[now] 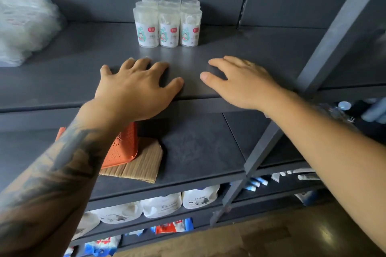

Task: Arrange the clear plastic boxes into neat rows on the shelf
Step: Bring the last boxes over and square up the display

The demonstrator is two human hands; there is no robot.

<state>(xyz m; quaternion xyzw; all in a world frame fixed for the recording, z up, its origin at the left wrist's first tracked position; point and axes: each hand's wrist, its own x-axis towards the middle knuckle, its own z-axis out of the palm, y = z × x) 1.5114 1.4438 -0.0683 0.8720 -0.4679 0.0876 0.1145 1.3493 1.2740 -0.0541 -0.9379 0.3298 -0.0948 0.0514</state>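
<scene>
1. View from a head cam, looking down at a dark grey shelf, matte and smooth w/ a faint sheen.
2. The clear plastic boxes stand upright near the back of the shelf, approx. centre. They are small, tall, rounded see-thru tubs w/ white contents and white-and-teal labels facing front.
3. Progress: boxes already sit in three tidy columns, touching side by side, several deep. The group looks squared up; no stray boxes show, so the job seems done or nearly so.
4. Left hand lies flat near the shelf's front edge, fingers spread and relaxed, holding nothing. Forearm is tattooed.
5. Right hand rests likewise just beside it, fingers straight, holding nothing. Both hands are well in front of the boxes, not touching them.
6. Far left on the same shelf: a soft, crinkly pile of white plastic packs.
7. Shelf below: an orange perforated basket lying on ribbed cardboard.
8. Lower still: white jugs, glossy.
</scene>
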